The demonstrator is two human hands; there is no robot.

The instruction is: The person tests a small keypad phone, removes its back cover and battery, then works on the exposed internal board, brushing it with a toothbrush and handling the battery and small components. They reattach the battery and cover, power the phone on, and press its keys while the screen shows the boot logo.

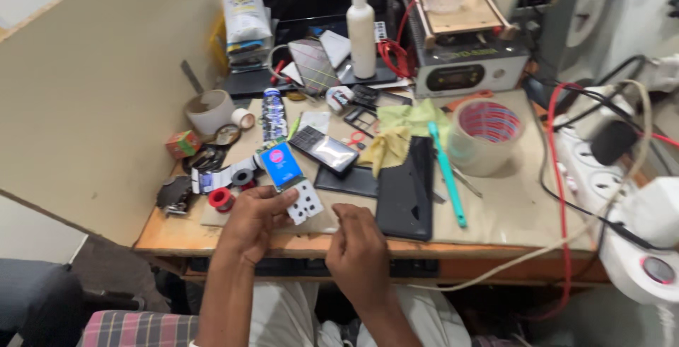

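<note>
right hand (359,249): nearest the camera, curled at the desk's front edge, fingertips hidden; cannot tell if it pinches anything.
left hand (252,217): fingers pressed together on the lower end of the small phone part (291,179).
small phone part: at the front edge of the desk, blue panel above, white face with dark dots below; it looks light, thin, stiff and likely fragile, best held by its long edges.
surface: a wooden desk (509,209) under a pale mat, crowded with a black slab (407,191), teal tool (445,171), tape roll (486,135).
room: a beige partition (99,85) on the left; cables and power strip on the right.
</note>
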